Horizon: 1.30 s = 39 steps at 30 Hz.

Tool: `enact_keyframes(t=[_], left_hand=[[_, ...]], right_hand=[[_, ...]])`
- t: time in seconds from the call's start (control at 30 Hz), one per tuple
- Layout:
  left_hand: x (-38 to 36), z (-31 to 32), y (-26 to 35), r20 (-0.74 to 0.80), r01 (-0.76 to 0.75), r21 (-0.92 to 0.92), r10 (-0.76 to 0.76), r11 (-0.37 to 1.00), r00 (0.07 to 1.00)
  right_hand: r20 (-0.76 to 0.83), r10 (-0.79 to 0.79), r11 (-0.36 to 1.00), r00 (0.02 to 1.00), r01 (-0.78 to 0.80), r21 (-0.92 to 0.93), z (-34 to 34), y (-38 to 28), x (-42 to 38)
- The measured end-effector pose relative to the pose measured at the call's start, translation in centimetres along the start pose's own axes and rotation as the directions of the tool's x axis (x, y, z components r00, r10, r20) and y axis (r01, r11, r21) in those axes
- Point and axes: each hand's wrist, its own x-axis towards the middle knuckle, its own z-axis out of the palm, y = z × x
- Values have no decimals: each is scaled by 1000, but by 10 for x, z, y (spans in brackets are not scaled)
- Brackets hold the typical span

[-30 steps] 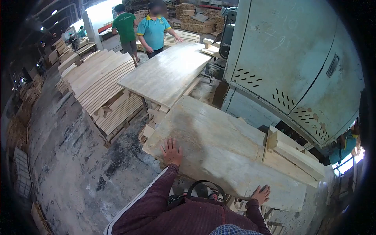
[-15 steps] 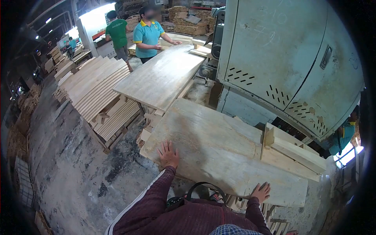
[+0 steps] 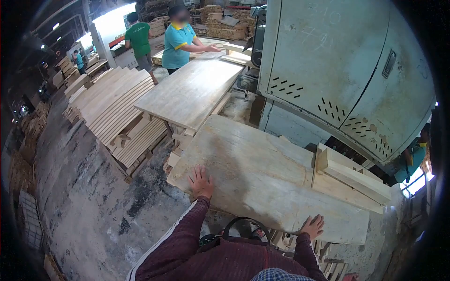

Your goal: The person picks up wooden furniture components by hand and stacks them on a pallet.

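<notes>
My left hand (image 3: 201,183) lies flat with spread fingers on the left end of a wide pale wooden board (image 3: 253,164). My right hand (image 3: 312,226) rests on the same board near its front edge, farther right, fingers stretched out. Neither hand grips anything. A wooden frame piece with a thick beam (image 3: 356,180) lies by the board's far right edge. Beyond the board's far left corner is another wide board (image 3: 192,89) on a support.
Stacked boards (image 3: 117,103) stand on the left. A large pale green metal cabinet (image 3: 347,70) rises at the right. A person in a blue shirt (image 3: 178,47) stands at the far board; another in green (image 3: 138,40) stands behind. Grey floor (image 3: 93,201) lies to the left.
The person in blue has turned and leaned toward the right, reaching for wooden pieces at the far board's end. My hands have stayed in place on the board.
</notes>
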Motion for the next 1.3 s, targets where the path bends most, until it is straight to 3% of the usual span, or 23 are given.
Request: enact_keyframes(t=[0.37, 1.3], left_hand=[[0, -5, 4, -20, 8, 71, -7, 997, 1000], [-1, -5, 3, -64, -7, 48, 10, 999, 998]], right_hand=[[-33, -7, 1000, 999, 7, -10, 11, 6, 3], [-45, -20, 1000, 999, 20, -15, 15, 8, 5]])
